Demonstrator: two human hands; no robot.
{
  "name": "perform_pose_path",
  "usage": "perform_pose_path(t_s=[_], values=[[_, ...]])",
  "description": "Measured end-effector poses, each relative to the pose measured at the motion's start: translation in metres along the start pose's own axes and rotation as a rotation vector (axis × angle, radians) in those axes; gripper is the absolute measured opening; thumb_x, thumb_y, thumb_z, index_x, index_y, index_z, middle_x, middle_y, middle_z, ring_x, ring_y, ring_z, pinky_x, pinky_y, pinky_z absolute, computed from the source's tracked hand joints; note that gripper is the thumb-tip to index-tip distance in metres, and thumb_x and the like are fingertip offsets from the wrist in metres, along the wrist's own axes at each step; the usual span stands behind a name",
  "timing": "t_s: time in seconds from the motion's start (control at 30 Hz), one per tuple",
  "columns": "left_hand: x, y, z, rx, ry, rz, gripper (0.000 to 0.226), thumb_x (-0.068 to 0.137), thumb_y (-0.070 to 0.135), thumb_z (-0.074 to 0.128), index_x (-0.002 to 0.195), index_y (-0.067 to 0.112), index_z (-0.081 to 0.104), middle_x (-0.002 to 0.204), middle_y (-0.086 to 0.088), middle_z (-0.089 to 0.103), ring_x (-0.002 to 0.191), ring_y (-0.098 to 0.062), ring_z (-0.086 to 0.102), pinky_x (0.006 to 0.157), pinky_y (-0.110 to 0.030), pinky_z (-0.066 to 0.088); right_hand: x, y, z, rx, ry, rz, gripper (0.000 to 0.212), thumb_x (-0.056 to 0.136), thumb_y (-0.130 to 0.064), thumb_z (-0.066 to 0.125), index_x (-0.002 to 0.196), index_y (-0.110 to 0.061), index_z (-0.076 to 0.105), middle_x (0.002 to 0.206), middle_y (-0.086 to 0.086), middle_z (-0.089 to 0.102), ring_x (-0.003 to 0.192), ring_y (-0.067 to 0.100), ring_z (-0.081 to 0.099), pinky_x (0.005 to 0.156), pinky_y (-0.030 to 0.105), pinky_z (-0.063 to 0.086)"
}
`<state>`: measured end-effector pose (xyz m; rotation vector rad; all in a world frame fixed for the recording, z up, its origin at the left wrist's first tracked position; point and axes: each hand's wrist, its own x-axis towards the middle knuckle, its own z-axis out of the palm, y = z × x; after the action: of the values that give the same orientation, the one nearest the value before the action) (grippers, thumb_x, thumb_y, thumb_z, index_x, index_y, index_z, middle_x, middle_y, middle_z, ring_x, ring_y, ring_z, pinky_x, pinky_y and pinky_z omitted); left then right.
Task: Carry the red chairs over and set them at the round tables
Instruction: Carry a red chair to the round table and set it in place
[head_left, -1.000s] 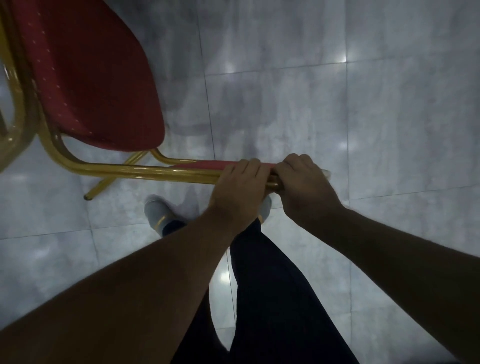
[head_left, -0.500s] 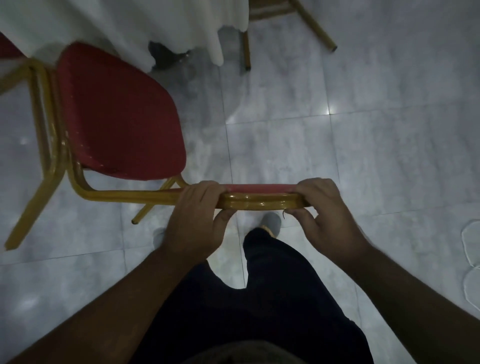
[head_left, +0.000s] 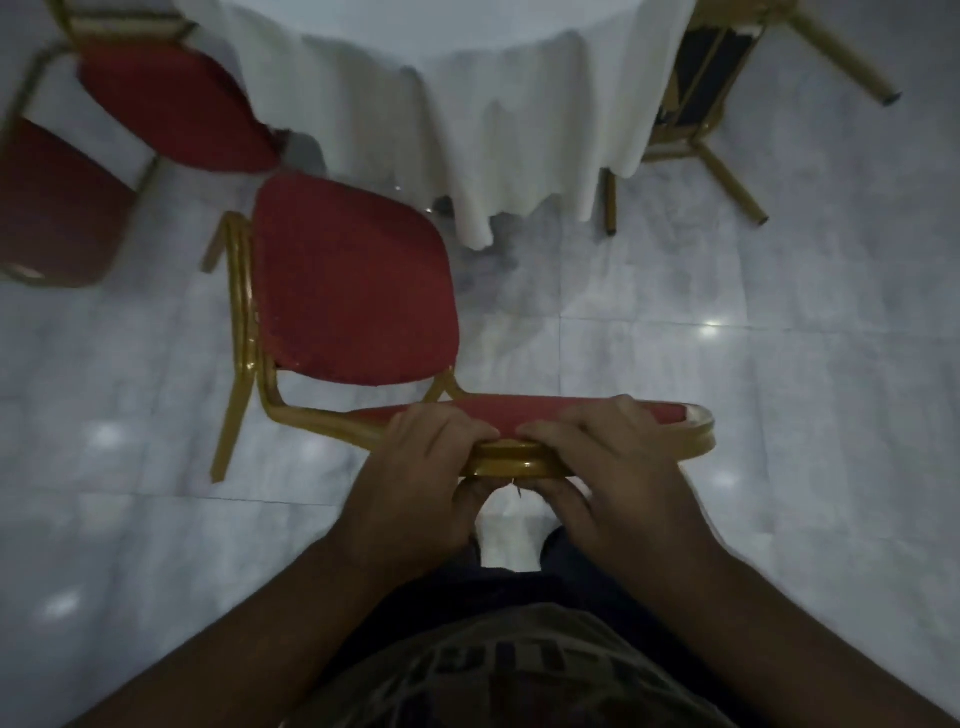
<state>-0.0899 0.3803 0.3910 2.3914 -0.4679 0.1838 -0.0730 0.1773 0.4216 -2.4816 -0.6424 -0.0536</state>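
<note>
A red chair (head_left: 353, 291) with a gold metal frame is in front of me, its seat facing the round table (head_left: 467, 93), which is draped in a white cloth. My left hand (head_left: 415, 483) and my right hand (head_left: 608, 467) both grip the top rail of its backrest, side by side, fingers over the red padding and thumbs under the gold tube. The seat's far corner lies close to the hanging cloth. Whether the legs touch the floor cannot be told.
Another red chair (head_left: 171, 109) stands at the table on the far left, with a further red cushion (head_left: 52, 208) at the left edge. A gold-framed chair (head_left: 696, 98) stands at the table's right side. Pale marble tiles (head_left: 779, 415) spread to the right.
The chair and I have moved toward the table; the white cloth and the neighbouring chairs now fill the top of the view. My hands sit closer together on the backrest.
</note>
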Motion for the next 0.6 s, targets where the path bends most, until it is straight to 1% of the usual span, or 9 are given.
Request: perform_pose_path(t_s=[0.07, 0.13, 0.2, 0.27, 0.33, 0.37, 0.47, 0.5, 0.6], values=[[-0.017, -0.01, -0.027, 0.04, -0.014, -0.066, 0.022, 0.089, 0.03, 0.059, 0.107, 0.018, 0.057, 0.094, -0.006, 0.065, 0.09, -0.016, 0.054, 0.078, -0.032, 0.049, 0.009, -0.021, 0.007, 0.005, -0.037, -0.101, 0.035, 0.091, -0.038, 0.065, 0.119, -0.018, 0.07, 0.111, 0.002, 0.068, 0.099, 0.02, 0.057, 0.086, 0.036, 0.046], [-0.035, -0.016, -0.052, 0.06, 0.001, -0.137, 0.024, 0.089, 0.031, 0.061, 0.105, 0.013, 0.063, 0.097, -0.003, 0.065, 0.089, -0.017, 0.058, 0.074, -0.034, 0.053, 0.018, -0.034, 0.009, 0.004, -0.106, -0.162, 0.044, 0.089, -0.045, 0.068, 0.127, -0.024, 0.064, 0.123, -0.003, 0.064, 0.108, 0.019, 0.056, 0.092, 0.036, 0.045], [-0.05, -0.017, -0.074, 0.072, 0.026, -0.196, 0.028, 0.09, 0.034, 0.062, 0.105, 0.01, 0.065, 0.098, -0.001, 0.064, 0.087, -0.015, 0.058, 0.071, -0.033, 0.053, 0.025, -0.036, 0.005, -0.005, -0.162, -0.164, 0.049, 0.085, -0.056, 0.067, 0.126, -0.03, 0.06, 0.123, -0.01, 0.06, 0.11, 0.014, 0.053, 0.09, 0.033, 0.043], [-0.059, -0.013, -0.093, 0.1, 0.052, -0.269, 0.032, 0.09, 0.042, 0.063, 0.102, 0.012, 0.064, 0.094, 0.002, 0.062, 0.082, -0.012, 0.056, 0.067, -0.032, 0.051, 0.029, -0.033, 0.002, -0.001, -0.225, -0.162, 0.047, 0.083, -0.062, 0.065, 0.12, -0.033, 0.06, 0.117, -0.014, 0.059, 0.105, 0.01, 0.052, 0.085, 0.032, 0.044], [-0.064, -0.006, -0.107, 0.143, 0.078, -0.337, 0.034, 0.087, 0.049, 0.067, 0.099, 0.017, 0.064, 0.09, 0.007, 0.061, 0.079, -0.009, 0.055, 0.066, -0.031, 0.051, 0.03, -0.036, 0.005, 0.005, -0.278, -0.181, 0.04, 0.084, -0.059, 0.066, 0.113, -0.033, 0.062, 0.11, -0.014, 0.06, 0.099, 0.01, 0.054, 0.078, 0.032, 0.047], [-0.065, -0.002, -0.111, 0.169, 0.087, -0.346, 0.033, 0.087, 0.05, 0.069, 0.1, 0.019, 0.066, 0.091, 0.009, 0.064, 0.08, -0.008, 0.057, 0.069, -0.031, 0.051, 0.03, -0.041, 0.009, 0.005, -0.298, -0.188, 0.036, 0.085, -0.058, 0.065, 0.11, -0.032, 0.062, 0.107, -0.013, 0.06, 0.095, 0.011, 0.055, 0.073, 0.031, 0.048], [-0.067, 0.01, -0.117, 0.252, 0.086, -0.278, 0.034, 0.087, 0.052, 0.07, 0.107, 0.024, 0.071, 0.098, 0.01, 0.071, 0.09, -0.009, 0.064, 0.08, -0.031, 0.05, 0.04, -0.069, 0.024, -0.005, -0.326, -0.226, 0.033, 0.089, -0.056, 0.055, 0.107, -0.028, 0.06, 0.097, -0.01, 0.06, 0.084, 0.013, 0.057, 0.064, 0.032, 0.05], [-0.069, 0.012, -0.119, 0.275, 0.074, -0.271, 0.036, 0.088, 0.055, 0.068, 0.108, 0.025, 0.071, 0.1, 0.011, 0.071, 0.092, -0.009, 0.064, 0.083, -0.031, 0.049, 0.044, -0.081, 0.029, 0.001, -0.341, -0.251, 0.032, 0.09, -0.054, 0.054, 0.109, -0.028, 0.058, 0.099, -0.01, 0.059, 0.085, 0.013, 0.056, 0.065, 0.033, 0.051], [-0.08, 0.008, -0.136, 0.4, 0.065, -0.305, 0.042, 0.087, 0.065, 0.064, 0.105, 0.027, 0.072, 0.099, 0.014, 0.069, 0.093, -0.007, 0.061, 0.086, -0.028, 0.04, 0.053, -0.112, 0.044, 0.06, -0.399, -0.319, 0.034, 0.091, -0.043, 0.058, 0.121, -0.028, 0.055, 0.108, -0.011, 0.059, 0.094, 0.011, 0.054, 0.076, 0.034, 0.053]])
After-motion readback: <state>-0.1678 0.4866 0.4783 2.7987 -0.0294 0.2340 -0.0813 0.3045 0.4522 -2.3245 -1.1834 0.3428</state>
